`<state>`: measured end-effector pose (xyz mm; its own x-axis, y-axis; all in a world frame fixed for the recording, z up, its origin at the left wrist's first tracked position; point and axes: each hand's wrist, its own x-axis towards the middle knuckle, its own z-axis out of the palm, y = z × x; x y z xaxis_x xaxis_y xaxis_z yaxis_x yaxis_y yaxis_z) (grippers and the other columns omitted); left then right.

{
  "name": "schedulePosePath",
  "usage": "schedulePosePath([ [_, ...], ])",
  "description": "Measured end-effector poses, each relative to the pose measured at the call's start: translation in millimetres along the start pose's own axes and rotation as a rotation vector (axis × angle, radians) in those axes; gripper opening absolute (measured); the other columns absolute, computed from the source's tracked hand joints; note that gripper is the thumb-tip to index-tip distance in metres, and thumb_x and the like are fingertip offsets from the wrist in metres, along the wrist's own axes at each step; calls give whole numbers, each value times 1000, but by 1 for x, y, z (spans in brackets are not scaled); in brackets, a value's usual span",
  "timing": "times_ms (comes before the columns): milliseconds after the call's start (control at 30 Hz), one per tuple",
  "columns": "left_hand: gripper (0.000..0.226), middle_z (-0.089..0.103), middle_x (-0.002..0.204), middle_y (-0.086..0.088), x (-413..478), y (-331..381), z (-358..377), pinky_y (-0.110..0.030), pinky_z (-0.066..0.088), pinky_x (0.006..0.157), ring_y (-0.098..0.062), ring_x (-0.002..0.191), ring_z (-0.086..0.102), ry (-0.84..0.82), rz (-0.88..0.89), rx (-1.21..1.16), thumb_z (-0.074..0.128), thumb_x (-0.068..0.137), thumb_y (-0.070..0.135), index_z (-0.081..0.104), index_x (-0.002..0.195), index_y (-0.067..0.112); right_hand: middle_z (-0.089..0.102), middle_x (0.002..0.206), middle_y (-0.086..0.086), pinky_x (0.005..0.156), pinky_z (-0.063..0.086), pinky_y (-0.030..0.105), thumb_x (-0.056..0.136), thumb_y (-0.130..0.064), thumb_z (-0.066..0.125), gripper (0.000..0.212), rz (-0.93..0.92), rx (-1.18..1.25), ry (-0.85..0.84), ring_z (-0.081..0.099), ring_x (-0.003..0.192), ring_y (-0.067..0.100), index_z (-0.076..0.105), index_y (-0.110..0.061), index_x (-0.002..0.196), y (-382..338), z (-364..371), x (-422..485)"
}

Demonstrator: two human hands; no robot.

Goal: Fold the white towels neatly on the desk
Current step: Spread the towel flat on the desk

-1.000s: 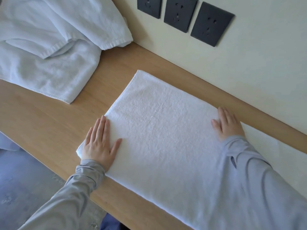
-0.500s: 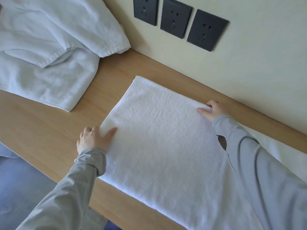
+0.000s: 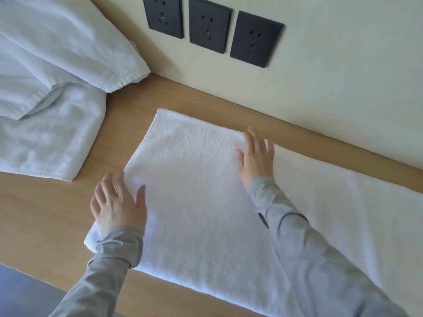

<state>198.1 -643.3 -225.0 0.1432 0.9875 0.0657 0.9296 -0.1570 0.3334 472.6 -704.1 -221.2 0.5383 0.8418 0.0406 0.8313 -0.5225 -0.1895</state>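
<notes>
While the white towel (image 3: 199,202) lies flat by the back edge of the desk (image 3: 45,213), the left hand (image 3: 116,204) rests, fingers straight, on its left end, the right hand (image 3: 255,156) flat at its far edge; crumpled towels (image 3: 50,92) fill the back-left corner.

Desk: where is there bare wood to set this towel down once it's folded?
The widest bare desk lies left of the flat towel, between the rumpled pile and the front edge. A smaller wedge sits between pile, flat towel and wall. Behind the towel only a thin strip runs. The right side is covered by towel.
</notes>
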Motion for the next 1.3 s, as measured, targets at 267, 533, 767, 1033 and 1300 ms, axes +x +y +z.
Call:
schedulePosePath([
  [267, 63, 19, 154, -6, -74, 119, 50, -43, 12, 117, -25, 143, 19, -302, 373, -33, 11, 96, 46, 24, 146, 8, 41, 146, 7, 110, 29, 53, 92, -27, 30, 52, -250, 32, -132, 33, 138, 24, 45, -5, 136, -1, 15, -76],
  [533, 73, 26, 154, -10, -79, 116, 63, -46, 14, 116, -26, 142, 23, -210, 382, 93, 9, 92, 54, 25, 147, 9, 17, 157, -2, 117, 3, 40, 89, -49, 5, 69, 63, -126, -157, 11, 145, 12, 21, -17, 149, 218, -17, -70],
  [767, 72, 13, 158, -3, -80, 117, 64, -41, 5, 119, -18, 145, 9, -213, 359, 138, 11, 89, 53, 12, 150, 15, 4, 159, 8, 117, -5, 47, 99, -37, 22, 59, 271, -165, -108, -3, 146, 20, 9, -7, 149, 242, -26, -67],
  [1033, 71, 15, 158, -1, -80, 114, 66, -38, 3, 117, -17, 145, 11, -196, 343, 149, 12, 89, 54, 15, 150, 17, 32, 151, 7, 110, 20, 58, 91, -37, 30, 59, -211, -33, -144, 25, 141, 26, 38, -8, 142, 75, -4, -192],
  [1300, 73, 10, 159, -1, -78, 111, 66, -38, 0, 118, -17, 146, 7, -204, 366, 154, 9, 89, 55, 12, 151, 16, 26, 153, 7, 111, 20, 50, 95, -47, 12, 66, 168, -162, -144, 26, 141, 23, 29, -6, 145, 244, -30, -249],
])
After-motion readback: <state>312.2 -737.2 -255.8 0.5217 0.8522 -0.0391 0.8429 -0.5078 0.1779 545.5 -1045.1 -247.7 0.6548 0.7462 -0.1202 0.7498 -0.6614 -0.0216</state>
